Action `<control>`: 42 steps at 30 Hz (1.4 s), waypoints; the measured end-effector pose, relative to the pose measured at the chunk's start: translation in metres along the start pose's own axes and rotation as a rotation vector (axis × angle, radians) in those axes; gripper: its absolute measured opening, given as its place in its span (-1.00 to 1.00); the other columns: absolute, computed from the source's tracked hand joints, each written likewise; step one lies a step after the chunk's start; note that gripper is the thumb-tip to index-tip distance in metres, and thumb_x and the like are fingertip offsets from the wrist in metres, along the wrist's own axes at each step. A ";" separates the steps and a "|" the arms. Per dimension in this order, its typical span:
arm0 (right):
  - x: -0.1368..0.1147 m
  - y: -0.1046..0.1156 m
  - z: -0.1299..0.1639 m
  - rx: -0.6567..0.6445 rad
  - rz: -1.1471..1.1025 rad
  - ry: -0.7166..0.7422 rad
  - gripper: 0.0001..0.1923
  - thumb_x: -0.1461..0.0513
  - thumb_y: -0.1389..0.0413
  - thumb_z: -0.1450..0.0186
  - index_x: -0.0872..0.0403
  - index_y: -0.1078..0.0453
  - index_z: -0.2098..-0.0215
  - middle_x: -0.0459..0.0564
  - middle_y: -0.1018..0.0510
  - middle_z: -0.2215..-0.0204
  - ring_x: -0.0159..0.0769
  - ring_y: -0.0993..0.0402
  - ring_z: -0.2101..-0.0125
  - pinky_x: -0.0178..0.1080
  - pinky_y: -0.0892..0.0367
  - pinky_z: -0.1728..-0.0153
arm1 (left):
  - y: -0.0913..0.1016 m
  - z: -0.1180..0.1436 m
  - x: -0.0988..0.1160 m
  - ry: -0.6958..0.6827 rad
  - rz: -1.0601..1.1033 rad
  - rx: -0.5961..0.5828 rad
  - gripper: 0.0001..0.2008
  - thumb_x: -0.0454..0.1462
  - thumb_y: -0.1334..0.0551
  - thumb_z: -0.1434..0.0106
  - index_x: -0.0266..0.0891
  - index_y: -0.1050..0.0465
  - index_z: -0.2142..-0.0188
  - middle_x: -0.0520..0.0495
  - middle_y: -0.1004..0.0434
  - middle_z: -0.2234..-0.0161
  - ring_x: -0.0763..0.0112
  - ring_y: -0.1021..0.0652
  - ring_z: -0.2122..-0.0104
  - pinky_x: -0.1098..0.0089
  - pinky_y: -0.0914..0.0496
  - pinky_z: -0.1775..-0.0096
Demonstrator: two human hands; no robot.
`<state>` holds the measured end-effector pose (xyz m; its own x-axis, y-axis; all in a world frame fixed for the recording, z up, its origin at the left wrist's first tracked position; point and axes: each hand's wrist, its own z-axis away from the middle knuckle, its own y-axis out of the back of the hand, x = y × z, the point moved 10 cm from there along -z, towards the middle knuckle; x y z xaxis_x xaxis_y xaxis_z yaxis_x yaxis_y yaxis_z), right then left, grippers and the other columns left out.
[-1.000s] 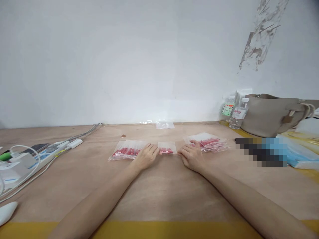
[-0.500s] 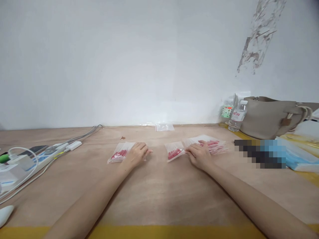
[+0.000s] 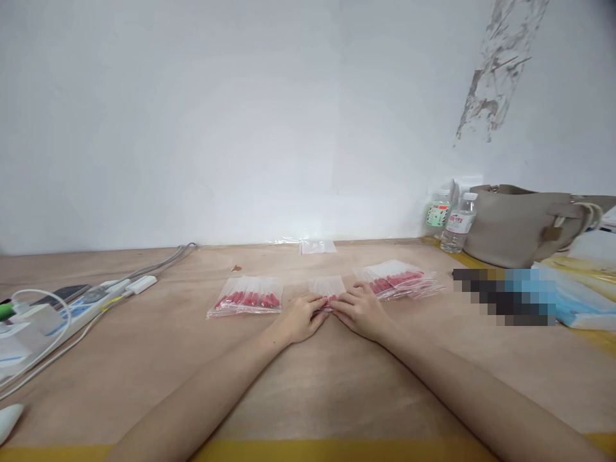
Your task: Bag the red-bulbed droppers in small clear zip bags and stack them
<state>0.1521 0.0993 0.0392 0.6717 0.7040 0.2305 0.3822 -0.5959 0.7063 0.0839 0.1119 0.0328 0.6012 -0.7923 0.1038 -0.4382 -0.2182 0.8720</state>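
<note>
Best done with both hands flat and fingertips meeting on the small bag (image 3: 328, 287) between them, left hand (image 3: 299, 317) and right hand (image 3: 359, 312) pressing rather than gripping it to the surface (image 3: 308, 385), clear of the 2 neighbouring piles.

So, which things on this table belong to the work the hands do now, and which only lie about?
In use:
- left hand and right hand, both on the small bag
- bag of red pieces to the left
- pile of bags to the right

Lying about:
- two bottles
- handbag
- power strip
- empty bag
</note>
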 end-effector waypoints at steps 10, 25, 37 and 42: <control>-0.003 0.004 -0.003 0.074 -0.007 -0.033 -0.80 0.33 0.08 -0.24 0.10 -0.32 0.49 -0.09 -0.44 0.55 -0.42 -0.27 0.47 -0.19 0.04 0.15 | -0.002 -0.001 -0.004 -0.012 0.013 0.099 -0.70 -0.28 -0.05 -0.26 -0.22 -0.27 0.00 -0.13 -0.33 0.01 0.29 -0.39 0.05 0.27 -0.32 0.06; 0.136 0.042 0.058 -0.310 0.122 -0.416 -0.68 0.06 -0.04 -0.10 -0.05 -0.40 0.20 0.05 -0.48 0.18 -0.09 -0.33 0.16 0.19 0.15 0.06 | 0.081 0.042 -0.071 -0.040 -0.045 0.061 -0.69 -0.31 0.05 -0.29 -0.11 -0.37 0.07 -0.09 -0.38 0.05 0.23 -0.40 0.05 0.18 -0.31 0.05; 0.084 0.022 0.009 0.059 -0.247 -0.411 -0.68 0.31 0.10 -0.21 0.02 -0.40 0.16 -0.06 -0.50 0.18 -0.34 -0.42 0.21 -0.30 -0.29 0.20 | 0.071 0.080 -0.080 0.026 -0.166 -0.109 -0.67 -0.26 0.02 -0.29 -0.07 -0.25 -0.03 -0.08 -0.31 0.00 0.31 -0.34 0.02 0.25 -0.26 0.02; 0.008 -0.016 -0.034 -0.088 -0.183 -0.269 -0.72 0.29 0.08 -0.24 -0.05 -0.39 0.16 -0.08 -0.50 0.19 -0.33 -0.43 0.27 -0.32 -0.29 0.32 | 0.087 0.091 -0.089 0.081 -0.152 -0.137 -0.64 -0.16 -0.09 -0.21 -0.10 -0.28 -0.01 -0.11 -0.34 0.03 0.23 -0.38 0.06 0.25 -0.31 0.07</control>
<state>0.1298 0.1271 0.0526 0.7449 0.6621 -0.0823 0.4635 -0.4248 0.7776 -0.0682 0.1118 0.0557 0.7076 -0.7066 -0.0009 -0.2462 -0.2478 0.9370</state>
